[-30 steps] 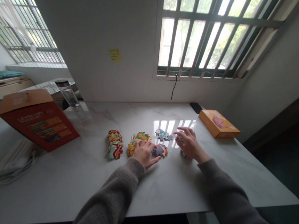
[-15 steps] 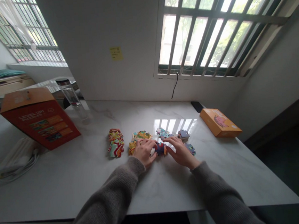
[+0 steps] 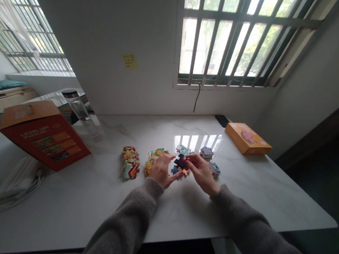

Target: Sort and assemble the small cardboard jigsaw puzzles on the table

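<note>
A dark blue puzzle piece [image 3: 180, 161] is pinched between the thumb and fingers of my right hand [image 3: 201, 172], tilted above the table. Under it lie blue and orange puzzle pieces [image 3: 185, 172]. My left hand [image 3: 162, 171] is just left of these, thumb and fingers apart, with nothing between them. Yellow puzzle pieces [image 3: 148, 168] are partly hidden behind the left hand. Farther left is a pile of red and green puzzle pieces [image 3: 130, 168]. Light blue pieces [image 3: 183, 149] lie behind the hands, and a grey stack of pieces [image 3: 207, 152] stands beyond my right hand.
On the left stand a red puzzle box [image 3: 51, 137] and a glass bottle [image 3: 80, 111], with a white power strip and cable [image 3: 21, 179] in front. An orange box [image 3: 247, 138] and a black phone [image 3: 222, 120] lie at the right of the marble table [image 3: 106, 215].
My right hand has lifted the dark blue puzzle piece off the pieces below, tilting it. My left hand's thumb and fingers have come away from the pile. The view has shifted slightly.
</note>
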{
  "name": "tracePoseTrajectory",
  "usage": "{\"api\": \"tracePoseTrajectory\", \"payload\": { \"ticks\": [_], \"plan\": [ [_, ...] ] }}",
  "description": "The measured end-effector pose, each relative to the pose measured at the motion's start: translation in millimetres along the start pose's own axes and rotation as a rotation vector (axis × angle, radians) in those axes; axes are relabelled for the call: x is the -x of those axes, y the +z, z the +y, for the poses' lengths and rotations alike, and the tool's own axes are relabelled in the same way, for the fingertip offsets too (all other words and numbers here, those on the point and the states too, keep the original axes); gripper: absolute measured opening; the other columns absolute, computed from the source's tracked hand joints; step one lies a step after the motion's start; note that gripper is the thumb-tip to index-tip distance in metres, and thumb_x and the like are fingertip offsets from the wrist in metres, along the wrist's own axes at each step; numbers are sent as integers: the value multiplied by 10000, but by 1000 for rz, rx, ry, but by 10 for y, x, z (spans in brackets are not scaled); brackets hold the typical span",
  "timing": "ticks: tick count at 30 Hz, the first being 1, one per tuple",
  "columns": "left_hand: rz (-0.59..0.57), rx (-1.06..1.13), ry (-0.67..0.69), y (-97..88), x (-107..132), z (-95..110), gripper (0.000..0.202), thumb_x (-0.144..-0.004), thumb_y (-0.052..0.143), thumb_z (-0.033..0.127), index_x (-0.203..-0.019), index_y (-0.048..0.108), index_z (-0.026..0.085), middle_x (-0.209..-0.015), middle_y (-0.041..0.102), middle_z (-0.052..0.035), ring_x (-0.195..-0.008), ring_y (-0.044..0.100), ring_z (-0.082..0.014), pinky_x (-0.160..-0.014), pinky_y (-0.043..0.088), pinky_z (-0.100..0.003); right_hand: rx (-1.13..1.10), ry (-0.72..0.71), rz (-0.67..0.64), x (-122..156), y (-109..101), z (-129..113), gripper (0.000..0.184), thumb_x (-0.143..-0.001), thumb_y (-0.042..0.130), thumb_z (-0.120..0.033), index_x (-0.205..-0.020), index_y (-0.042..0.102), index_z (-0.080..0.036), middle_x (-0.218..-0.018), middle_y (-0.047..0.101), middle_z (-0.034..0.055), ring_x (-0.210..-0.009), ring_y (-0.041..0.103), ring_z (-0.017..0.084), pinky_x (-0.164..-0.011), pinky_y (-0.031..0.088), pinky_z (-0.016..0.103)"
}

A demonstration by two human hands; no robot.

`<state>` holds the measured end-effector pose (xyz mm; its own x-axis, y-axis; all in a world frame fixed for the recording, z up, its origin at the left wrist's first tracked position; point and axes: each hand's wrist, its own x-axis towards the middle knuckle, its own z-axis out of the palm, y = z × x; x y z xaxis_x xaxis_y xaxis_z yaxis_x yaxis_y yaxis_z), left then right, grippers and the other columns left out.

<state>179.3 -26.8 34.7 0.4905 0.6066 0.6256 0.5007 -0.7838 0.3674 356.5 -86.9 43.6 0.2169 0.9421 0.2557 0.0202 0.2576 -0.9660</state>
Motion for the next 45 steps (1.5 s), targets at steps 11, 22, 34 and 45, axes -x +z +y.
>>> {"api": "tracePoseTrajectory", "payload": {
  "ticks": [11, 22, 34, 45],
  "plan": [
    [-41, -76, 49, -58, 21, -26, 468, -843, 654, 425, -1256, 555, 231, -1155, 653, -85, -1081, 586, -282, -938, 354, -416, 36, 12, -42, 52, 42, 42, 294, -883, 639, -503, -872, 527, -231, -697, 648, -2, -610, 654, 174, -578, 562, 327],
    [-128, -20, 20, -47, 32, -68, 471, -775, 689, 403, -1213, 610, 251, -1074, 638, -64, -1049, 574, -280, -955, 371, -437, 628, -505, -380, 5, -229, -69, 198, -938, 611, -250, -1136, 606, -263, -1293, 608, 96, -1229, 538, 244, -1043, 457, 485],
    [-210, -28, 24, -12, 47, -96, 547, -832, 669, 463, -1311, 547, 229, -1151, 654, -88, -1080, 575, -291, -962, 390, -450, 756, -506, -220, -302, -766, -131, 258, -902, 603, -204, -1153, 620, -261, -1190, 661, 91, -1161, 567, 264, -1015, 460, 500],
    [-326, -67, 96, 52, 67, -86, 348, -791, 718, 390, -1105, 640, 262, -1139, 692, -39, -1099, 590, -256, -1062, 355, -451, 837, -341, -197, -585, -1498, 163, 159, -868, 592, -266, -1008, 655, -224, -1159, 678, 86, -1115, 580, 253, -987, 462, 470]
  ]
}}
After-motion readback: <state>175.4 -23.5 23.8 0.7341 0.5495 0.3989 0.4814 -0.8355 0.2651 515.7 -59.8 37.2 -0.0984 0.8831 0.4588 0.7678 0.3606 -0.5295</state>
